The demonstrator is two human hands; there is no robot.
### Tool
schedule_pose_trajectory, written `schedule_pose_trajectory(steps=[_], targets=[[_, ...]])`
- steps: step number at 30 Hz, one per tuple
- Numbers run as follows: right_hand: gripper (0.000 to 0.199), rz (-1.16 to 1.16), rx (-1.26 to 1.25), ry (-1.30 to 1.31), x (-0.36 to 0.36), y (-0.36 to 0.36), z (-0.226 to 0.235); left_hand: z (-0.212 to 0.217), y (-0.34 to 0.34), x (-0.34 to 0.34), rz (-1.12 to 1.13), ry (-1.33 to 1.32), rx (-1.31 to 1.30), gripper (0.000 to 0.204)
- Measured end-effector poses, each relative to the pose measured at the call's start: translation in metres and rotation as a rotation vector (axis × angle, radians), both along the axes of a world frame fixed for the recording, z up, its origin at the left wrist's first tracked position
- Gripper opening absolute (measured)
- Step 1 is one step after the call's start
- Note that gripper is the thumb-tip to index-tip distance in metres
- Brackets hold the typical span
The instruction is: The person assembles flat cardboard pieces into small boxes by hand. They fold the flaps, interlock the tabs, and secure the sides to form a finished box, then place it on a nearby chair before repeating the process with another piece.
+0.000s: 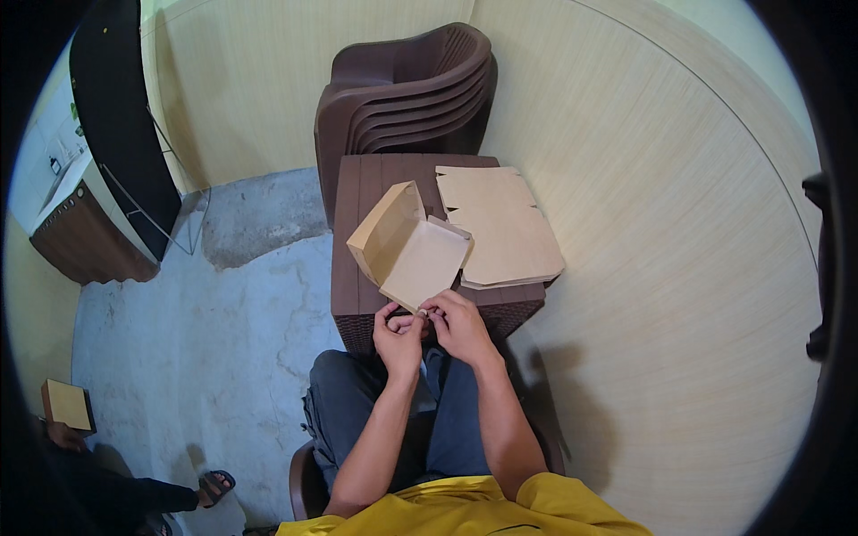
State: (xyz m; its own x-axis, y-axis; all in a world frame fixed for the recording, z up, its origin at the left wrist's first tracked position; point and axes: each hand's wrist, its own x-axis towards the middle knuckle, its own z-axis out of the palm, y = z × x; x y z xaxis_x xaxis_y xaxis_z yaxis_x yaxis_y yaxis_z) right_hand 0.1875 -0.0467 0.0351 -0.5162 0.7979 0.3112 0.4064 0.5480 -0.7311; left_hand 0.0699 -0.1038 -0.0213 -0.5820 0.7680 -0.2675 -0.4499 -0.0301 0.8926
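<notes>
A partly folded brown cardboard box (427,259) stands on the brown table, its lid raised on the left and its pale inside showing. At the box's near corner, my left hand (398,339) is closed with the fingertips pinching the edge. My right hand (458,327) grips the same corner from the right, its thumb and fingers pressed together close to the left fingertips. The small flap between the fingers is mostly hidden. To the right of the box lies a stack of flat cardboard blanks (500,228) with notched edges.
The brown table (353,286) has a woven-look side. Behind it are stacked brown plastic chairs (411,98); a light wood-panelled wall (661,268) curves along the right. At the lower left, another person's hand (64,435) is at a cardboard box (68,405).
</notes>
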Motion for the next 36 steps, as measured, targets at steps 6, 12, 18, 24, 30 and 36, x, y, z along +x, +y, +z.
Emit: schedule_pose_trajectory(steps=[6, 12, 18, 24, 30, 36], targets=[[0.02, -0.036, -0.063, -0.002, -0.001, -0.003, -0.004, -0.002, 0.008, 0.001, 0.017, -0.063, -0.009, 0.053], [0.023, -0.046, -0.027, -0.079, 0.0, -0.003, -0.007, -0.005, 0.01, 0.003, 0.052, 0.028, -0.017, 0.052], [0.025, -0.073, -0.023, -0.113, -0.003, -0.009, -0.008, 0.004, 0.009, 0.001, 0.035, -0.012, -0.063, 0.051], [0.026, -0.087, -0.029, -0.176, -0.002, -0.005, -0.004, 0.008, 0.001, -0.006, -0.036, -0.105, 0.0, 0.052], [0.022, -0.074, -0.014, -0.104, -0.003, -0.004, -0.002, 0.01, 0.001, -0.002, -0.016, -0.038, 0.034, 0.048], [0.023, -0.076, -0.016, -0.074, -0.001, -0.004, 0.004, 0.006, 0.003, 0.001, -0.01, 0.039, 0.03, 0.043]])
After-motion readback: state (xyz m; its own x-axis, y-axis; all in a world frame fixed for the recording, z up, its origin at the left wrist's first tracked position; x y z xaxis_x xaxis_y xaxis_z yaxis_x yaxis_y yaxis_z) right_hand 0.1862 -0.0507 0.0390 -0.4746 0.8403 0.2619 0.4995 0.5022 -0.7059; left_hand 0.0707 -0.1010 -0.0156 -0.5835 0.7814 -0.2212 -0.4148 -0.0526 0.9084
